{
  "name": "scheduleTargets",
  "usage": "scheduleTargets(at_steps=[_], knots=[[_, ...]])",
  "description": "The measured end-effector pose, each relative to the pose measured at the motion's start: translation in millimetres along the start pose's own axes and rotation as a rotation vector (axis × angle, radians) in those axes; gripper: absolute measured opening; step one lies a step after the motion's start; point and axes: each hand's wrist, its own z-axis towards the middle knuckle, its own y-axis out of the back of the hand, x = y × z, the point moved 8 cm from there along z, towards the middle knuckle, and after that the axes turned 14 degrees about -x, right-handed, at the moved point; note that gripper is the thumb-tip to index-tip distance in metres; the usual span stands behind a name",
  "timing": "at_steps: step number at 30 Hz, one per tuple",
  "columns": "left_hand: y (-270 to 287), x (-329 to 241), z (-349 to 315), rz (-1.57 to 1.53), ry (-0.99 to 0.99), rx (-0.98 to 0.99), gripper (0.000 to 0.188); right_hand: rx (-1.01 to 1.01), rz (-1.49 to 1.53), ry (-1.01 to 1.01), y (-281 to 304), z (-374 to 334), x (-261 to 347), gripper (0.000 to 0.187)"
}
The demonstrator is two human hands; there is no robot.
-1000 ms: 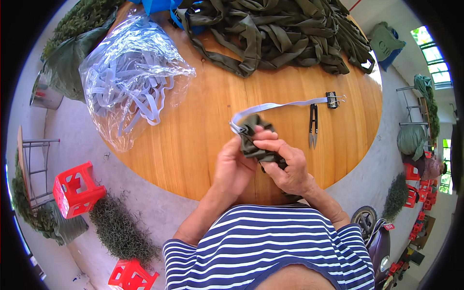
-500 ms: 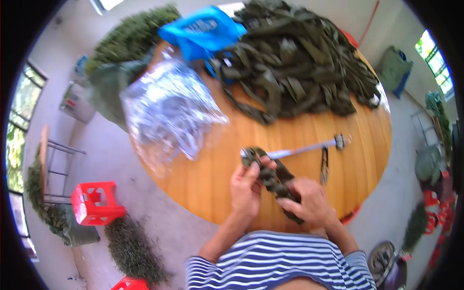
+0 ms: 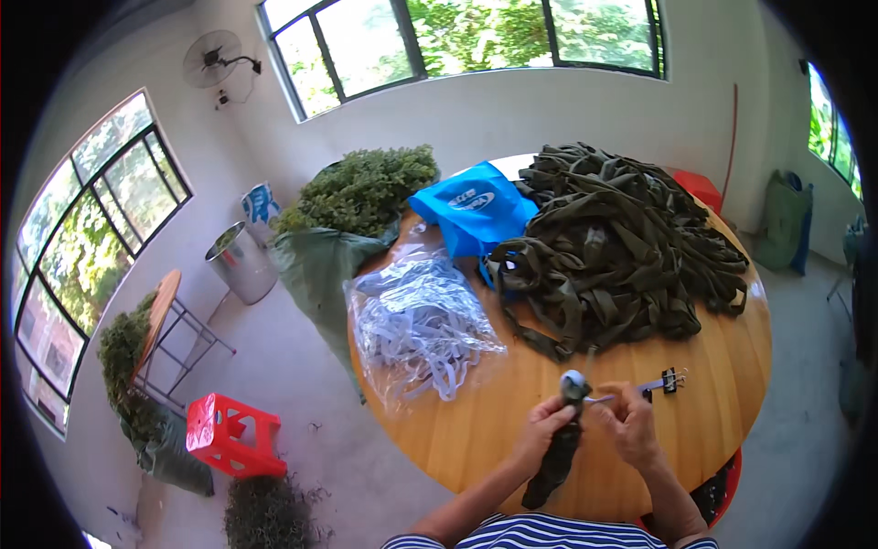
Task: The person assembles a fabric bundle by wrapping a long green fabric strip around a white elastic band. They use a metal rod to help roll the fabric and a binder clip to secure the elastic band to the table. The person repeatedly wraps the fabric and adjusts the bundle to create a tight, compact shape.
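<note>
In my left hand, a dark green fabric strap is gripped near its top, its lower part hanging toward me over the table's near edge. A whitish piece shows at the strap's upper end. My right hand is beside it, thumb and fingers pinched on a narrow white strip that reaches toward the green strap. More of that white strip shows past my right knuckles, running to a black binder clip on the table. Where the strip meets the strap is too small to make out.
A large heap of dark green straps covers the far right of the round wooden table. Left of it are a blue bag and a clear plastic bag of white strips. A red stool stands on the floor at left.
The view has tilted up, showing the windows. The green strap went from lying bunched across both hands to hanging from my left hand; my right hand moved from the strap to the white strip.
</note>
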Motion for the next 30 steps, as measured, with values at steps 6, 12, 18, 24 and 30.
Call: scheduleTargets(at_steps=[6, 12, 18, 24, 30], knots=[[-24.2, 6.1, 0.1, 0.189, 0.074, 0.116, 0.021, 0.051, 0.39, -0.223, -11.3, 23.9, -3.5, 0.017], [-21.8, 11.7, -17.9, 0.119, 0.249, 0.194, 0.025, -0.053, 0.446, -0.249, 12.4, 49.1, -5.3, 0.018], [-22.7, 7.0, -19.6, 0.105, 0.21, 0.234, 0.025, -0.205, 0.525, -0.215, 37.6, 70.3, -19.8, 0.019], [-12.9, 3.3, -27.6, 0.189, 0.214, 0.271, 0.028, -0.178, 0.504, -0.131, 40.3, 72.6, 5.2, 0.021], [-16.0, -22.1, -21.2, 0.169, 0.161, 0.18, 0.032, -0.12, 0.54, -0.209, 11.1, 51.1, 6.1, 0.031]])
